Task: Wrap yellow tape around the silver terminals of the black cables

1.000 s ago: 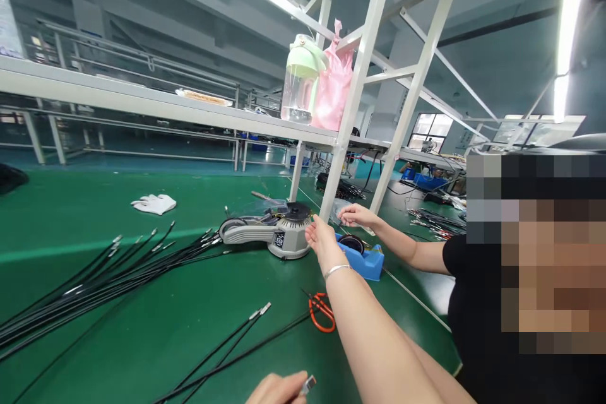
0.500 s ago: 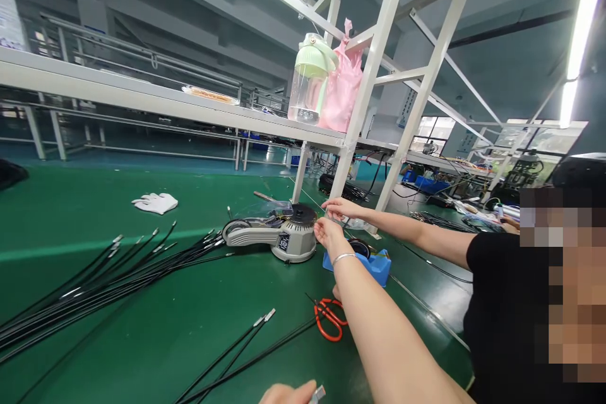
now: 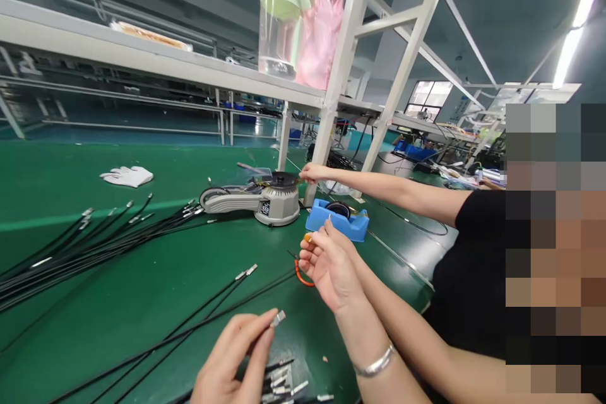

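Observation:
My left hand [image 3: 231,360] is low in the view, pinched on the metal-tipped end of a black cable [image 3: 278,317] that trails off left across the green table [image 3: 142,303]. My right hand [image 3: 331,271], a bracelet on its wrist, is raised above the orange scissors [image 3: 299,276]. Its fingers are curled and pinch what looks like a small piece of tape. Behind it stand a grey tape dispenser [image 3: 265,202] and a blue tape holder [image 3: 338,221]. Several more cable ends [image 3: 284,382] lie under my left hand.
A co-worker in a black shirt sits at the right, with one hand [image 3: 312,172] at the grey dispenser. A large bundle of black cables [image 3: 95,240] lies at the left and a white glove [image 3: 127,175] lies farther back. A shelf post [image 3: 338,63], a bottle [image 3: 279,19] and a pink bag [image 3: 319,31] rise behind.
My right hand has drawn back from the grey dispenser toward me, fingers now pinched. My left hand has risen into view with the cable end. The co-worker's hand reached to the dispenser.

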